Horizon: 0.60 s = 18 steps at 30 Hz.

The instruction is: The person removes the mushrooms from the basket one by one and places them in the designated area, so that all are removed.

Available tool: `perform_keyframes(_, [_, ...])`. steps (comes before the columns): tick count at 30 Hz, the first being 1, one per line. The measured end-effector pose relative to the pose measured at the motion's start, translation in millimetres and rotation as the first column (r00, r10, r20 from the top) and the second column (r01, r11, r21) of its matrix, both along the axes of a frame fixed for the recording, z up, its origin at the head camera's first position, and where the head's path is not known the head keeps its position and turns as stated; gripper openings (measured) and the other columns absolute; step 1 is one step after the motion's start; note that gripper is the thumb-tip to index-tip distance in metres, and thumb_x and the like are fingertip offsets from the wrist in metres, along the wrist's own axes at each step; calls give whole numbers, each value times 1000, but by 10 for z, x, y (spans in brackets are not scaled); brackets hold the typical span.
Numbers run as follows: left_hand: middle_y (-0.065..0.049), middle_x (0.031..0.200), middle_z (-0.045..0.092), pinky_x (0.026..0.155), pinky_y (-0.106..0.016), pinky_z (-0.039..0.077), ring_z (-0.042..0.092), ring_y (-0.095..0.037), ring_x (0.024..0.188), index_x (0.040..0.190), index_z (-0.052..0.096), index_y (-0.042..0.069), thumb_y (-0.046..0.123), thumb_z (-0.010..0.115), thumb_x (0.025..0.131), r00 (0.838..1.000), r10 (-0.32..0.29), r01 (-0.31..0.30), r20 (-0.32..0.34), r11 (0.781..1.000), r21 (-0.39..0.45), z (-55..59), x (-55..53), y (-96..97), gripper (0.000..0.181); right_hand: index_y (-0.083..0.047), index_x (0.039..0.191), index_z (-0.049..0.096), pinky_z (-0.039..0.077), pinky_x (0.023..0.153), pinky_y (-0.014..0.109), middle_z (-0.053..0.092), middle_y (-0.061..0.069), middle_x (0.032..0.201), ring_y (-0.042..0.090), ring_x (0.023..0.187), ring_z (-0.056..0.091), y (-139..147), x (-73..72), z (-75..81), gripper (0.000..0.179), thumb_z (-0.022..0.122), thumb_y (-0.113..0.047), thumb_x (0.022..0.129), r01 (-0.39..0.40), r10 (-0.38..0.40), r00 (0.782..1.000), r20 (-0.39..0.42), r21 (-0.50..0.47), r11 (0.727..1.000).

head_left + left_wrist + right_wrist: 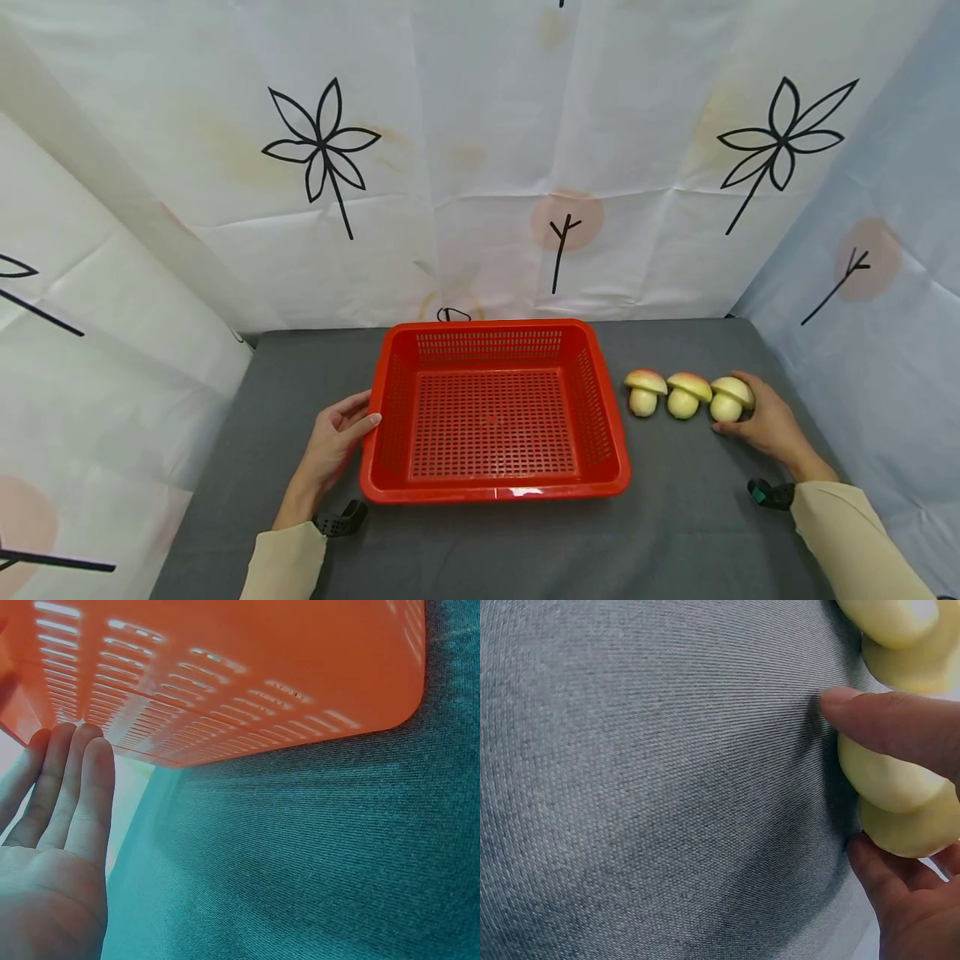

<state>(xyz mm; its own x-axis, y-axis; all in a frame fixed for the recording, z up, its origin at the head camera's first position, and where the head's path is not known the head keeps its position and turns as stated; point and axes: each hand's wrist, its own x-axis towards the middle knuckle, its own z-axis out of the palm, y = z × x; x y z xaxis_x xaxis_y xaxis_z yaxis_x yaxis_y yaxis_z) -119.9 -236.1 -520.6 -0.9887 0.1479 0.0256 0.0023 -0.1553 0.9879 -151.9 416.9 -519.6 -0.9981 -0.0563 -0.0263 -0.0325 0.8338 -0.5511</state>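
A red plastic basket (491, 493) with slotted walls stands on the grey cloth. At its left side my left hand (335, 440) holds the rim, thumb over the edge and fingers (88, 772) extended along the slotted outer wall. To the right of the basket, three toy mushrooms with yellow-orange caps lie in a row: a left one (643, 393), a middle one (686, 395) and a right one (728, 400). My right hand (768, 423) grips the right mushroom, its thumb on the stem side and its fingers (881, 877) round the cap.
Grey cloth (480, 554) covers the table. A white patterned curtain (465, 167) hangs along the back edge, with further curtain panels at the left (97, 350) and right (900, 350). Dark bands sit on both wrists.
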Motion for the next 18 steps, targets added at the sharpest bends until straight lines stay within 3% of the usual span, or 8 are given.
perform_keyframes(11, [-4, 125, 67, 89, -31, 58, 69, -14, 110, 144, 37, -19, -6, 60, 98, 1000, -7, 7, -7, 1000, 0, -11, -27, 16, 53, 16, 149, 24, 39, 85, 71, 35, 44, 135, 60, 114, 41, -3, 12, 9, 103, 89, -15, 76, 32, -32, 999, 24, -1, 999])
perform_keyframes(18, [-4, 126, 67, 89, -31, 58, 68, -15, 110, 145, 38, -19, -5, 61, 98, 1000, -2, 3, 9, 1000, -8, 6, -37, 34, 54, 16, 149, 25, 39, 86, 70, 36, 44, 134, 59, 114, 42, -10, 59, 27, 103, 90, -19, 76, 44, -44, 999, -8, 3, 999])
